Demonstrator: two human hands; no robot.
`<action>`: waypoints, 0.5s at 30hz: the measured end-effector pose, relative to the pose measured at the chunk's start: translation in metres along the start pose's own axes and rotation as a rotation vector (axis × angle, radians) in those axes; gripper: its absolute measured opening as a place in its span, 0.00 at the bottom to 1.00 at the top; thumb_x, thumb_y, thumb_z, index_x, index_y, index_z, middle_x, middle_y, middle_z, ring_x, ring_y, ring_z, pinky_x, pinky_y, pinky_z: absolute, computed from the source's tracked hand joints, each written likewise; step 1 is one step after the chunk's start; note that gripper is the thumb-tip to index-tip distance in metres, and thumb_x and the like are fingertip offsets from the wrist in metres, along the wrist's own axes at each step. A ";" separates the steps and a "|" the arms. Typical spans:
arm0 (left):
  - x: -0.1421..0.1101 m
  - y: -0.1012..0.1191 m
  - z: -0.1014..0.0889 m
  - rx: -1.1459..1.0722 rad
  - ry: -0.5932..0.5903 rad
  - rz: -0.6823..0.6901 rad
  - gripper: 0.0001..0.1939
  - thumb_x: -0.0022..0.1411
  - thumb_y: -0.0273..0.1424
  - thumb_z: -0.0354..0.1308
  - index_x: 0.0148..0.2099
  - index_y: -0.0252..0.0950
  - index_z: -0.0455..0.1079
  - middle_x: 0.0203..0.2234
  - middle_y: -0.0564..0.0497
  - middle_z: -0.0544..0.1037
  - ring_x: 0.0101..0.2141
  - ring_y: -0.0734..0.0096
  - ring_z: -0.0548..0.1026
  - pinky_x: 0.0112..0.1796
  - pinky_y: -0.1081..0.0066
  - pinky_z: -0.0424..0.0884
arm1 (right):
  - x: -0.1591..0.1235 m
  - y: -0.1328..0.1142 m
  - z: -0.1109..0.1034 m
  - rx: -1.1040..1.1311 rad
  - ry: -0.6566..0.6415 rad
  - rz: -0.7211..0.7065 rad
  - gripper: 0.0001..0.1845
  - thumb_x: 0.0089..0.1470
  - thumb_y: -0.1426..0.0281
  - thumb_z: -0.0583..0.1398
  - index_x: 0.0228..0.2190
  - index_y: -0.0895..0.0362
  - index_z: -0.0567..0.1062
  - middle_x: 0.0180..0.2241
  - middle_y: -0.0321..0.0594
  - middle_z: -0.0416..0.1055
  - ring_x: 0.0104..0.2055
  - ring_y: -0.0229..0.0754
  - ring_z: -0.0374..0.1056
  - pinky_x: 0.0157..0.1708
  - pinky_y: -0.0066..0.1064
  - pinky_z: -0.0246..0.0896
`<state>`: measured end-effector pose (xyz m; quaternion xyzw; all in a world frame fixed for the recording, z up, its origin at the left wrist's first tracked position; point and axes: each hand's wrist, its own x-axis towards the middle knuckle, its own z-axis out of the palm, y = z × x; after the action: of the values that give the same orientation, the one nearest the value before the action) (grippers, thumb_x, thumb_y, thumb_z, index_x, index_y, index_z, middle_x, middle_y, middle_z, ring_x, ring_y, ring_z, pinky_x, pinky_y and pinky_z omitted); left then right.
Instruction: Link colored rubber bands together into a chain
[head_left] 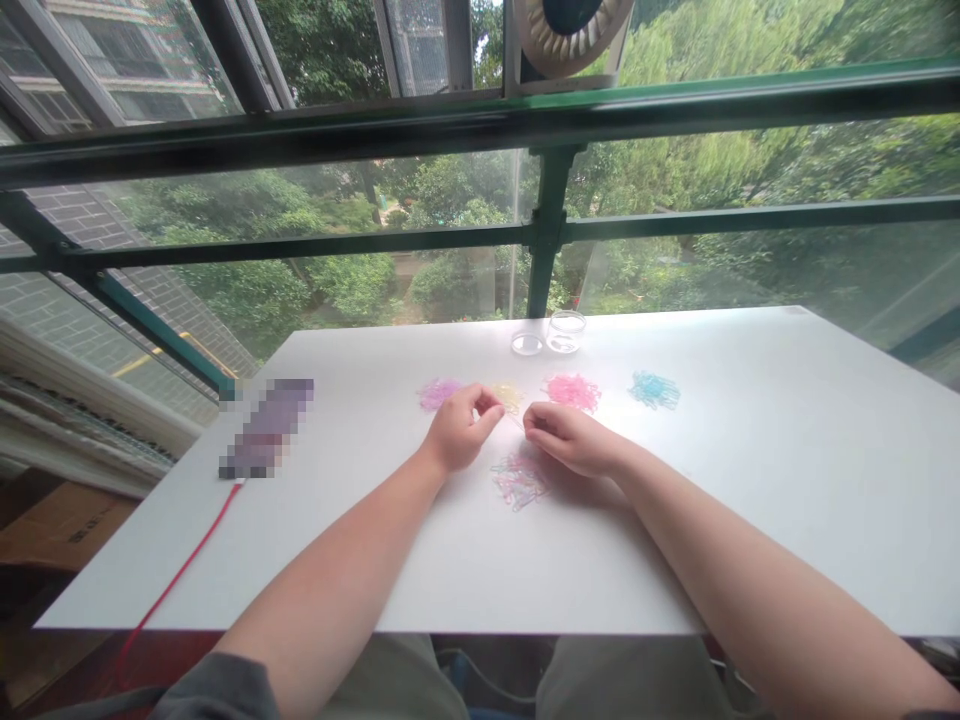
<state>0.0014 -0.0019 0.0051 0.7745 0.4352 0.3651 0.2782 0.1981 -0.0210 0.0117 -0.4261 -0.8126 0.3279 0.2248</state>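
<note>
Both of my hands rest on a white table [750, 480] by a window. My left hand [459, 430] is closed in a pinch, fingertips near a small yellow pile of tiny bands [510, 396]. My right hand [568, 438] is also curled shut, fingertips facing the left hand. A thin band seems stretched between the two pinches, too small to be sure. Just below the hands lies a mixed-colour pile of bands [517, 481]. Sorted piles sit behind: purple [439, 392], pink [574, 391] and blue [655, 389].
Two small clear round containers [565, 331] stand at the table's far edge by the window frame. A blurred dark object [267, 428] lies at the left with a red cord [184, 565] running off the front edge. Glass and green railings are behind.
</note>
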 end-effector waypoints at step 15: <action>-0.002 0.002 0.003 -0.016 -0.071 0.079 0.06 0.55 0.31 0.54 0.32 0.33 0.68 0.25 0.52 0.73 0.26 0.76 0.68 0.28 0.75 0.63 | 0.000 0.001 0.001 0.000 0.012 -0.013 0.02 0.51 0.73 0.52 0.26 0.57 0.62 0.23 0.32 0.60 0.25 0.34 0.55 0.26 0.27 0.51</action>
<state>0.0044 -0.0054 0.0043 0.8013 0.3912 0.3515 0.2851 0.1981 -0.0204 0.0101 -0.4226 -0.8141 0.3240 0.2318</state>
